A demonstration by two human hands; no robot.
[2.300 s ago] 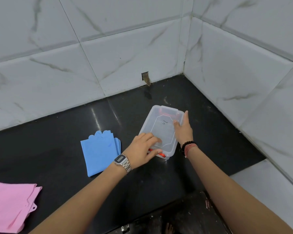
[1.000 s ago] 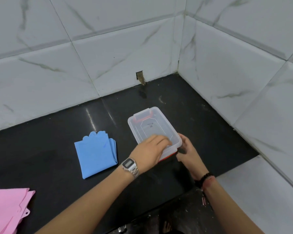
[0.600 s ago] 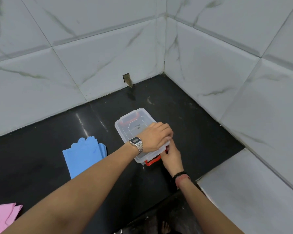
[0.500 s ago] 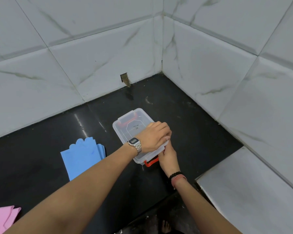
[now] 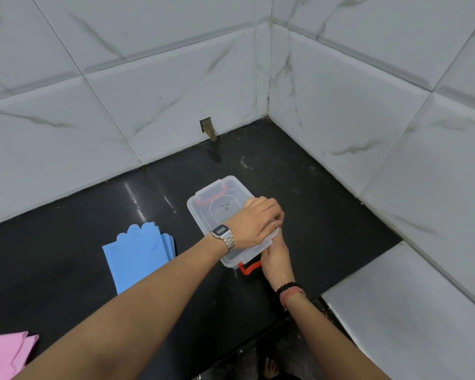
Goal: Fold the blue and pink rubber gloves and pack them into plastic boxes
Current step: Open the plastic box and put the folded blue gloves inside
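Since the earlier frames, both hands are sitting closer together at the near right corner of the plastic box [image 5: 220,209], and the red latch [image 5: 249,267] at its near end is now hanging open, swung outward from the lid. Nearest the camera, a corner of the pink gloves [image 5: 4,355] is lying at the lower left edge on the black tabletop [image 5: 66,237]. Further in, the folded blue gloves [image 5: 137,256] are lying flat to the left of the box, near it but apart from it, scalloped cuff edge pointing away. The right hand [image 5: 277,256], wearing a black bead bracelet [image 5: 288,286] and a red thread at the wrist, is pressing against the near right side of the box below the lid rim; its fingers are hidden beneath the other hand, so whether its grip is closed on the rim cannot be told. The left hand [image 5: 258,220], with a metal wristwatch [image 5: 223,235], is lying across the lid, fingers curling over the right edge and gripping the lid there. The box is standing closed on the tabletop, transparent, and nothing is showing inside it. At its far end a second red latch [image 5: 213,194] is lying folded against the lid. Beyond, white marble-patterned wall tiles [image 5: 176,86] are meeting in a corner, with a small notch [image 5: 207,127] cut at their base.
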